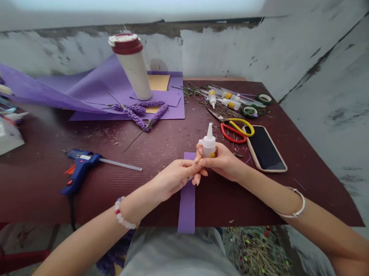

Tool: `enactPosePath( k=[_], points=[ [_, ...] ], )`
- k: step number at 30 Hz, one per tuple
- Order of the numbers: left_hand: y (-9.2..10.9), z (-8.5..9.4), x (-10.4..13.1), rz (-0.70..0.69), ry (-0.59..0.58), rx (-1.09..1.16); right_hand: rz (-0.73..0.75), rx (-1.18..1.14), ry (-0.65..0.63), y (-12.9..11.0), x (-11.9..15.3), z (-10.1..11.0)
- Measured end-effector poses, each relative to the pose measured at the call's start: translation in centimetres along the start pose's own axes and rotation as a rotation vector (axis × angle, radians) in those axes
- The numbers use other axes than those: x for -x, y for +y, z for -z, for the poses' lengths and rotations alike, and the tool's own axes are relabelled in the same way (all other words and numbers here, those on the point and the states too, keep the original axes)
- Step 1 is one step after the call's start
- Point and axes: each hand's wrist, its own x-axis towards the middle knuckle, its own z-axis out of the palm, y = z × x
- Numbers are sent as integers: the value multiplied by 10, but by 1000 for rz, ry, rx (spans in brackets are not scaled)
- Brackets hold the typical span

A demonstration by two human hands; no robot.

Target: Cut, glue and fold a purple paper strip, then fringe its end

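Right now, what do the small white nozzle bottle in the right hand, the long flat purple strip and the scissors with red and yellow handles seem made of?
Bottle: probably plastic, smooth, with a tapering nozzle.
Strip: matte, likely paper or thin foam, flat and straight-edged.
Scissors: metal-looking grey blades; evenly coloured, slightly shiny handles, probably plastic.

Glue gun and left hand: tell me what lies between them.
In the head view, the glue stick juts from the glue gun toward the left hand, then tabletop.

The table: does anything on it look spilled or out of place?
Yes: green clippings lie scattered toward the far edge of the table, beside small white bottles, looking like unswept scraps.
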Motion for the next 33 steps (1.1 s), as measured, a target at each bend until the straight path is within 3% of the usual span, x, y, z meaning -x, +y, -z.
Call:
enactPosePath(
  k=[9,33],
  points=[
    [-1,0,1,22,-53,-3,-13,1,-48,-2,2,0],
    [-2,2,1,49,-88,5,-24,27,-10,-2,5,-3]
  ],
)
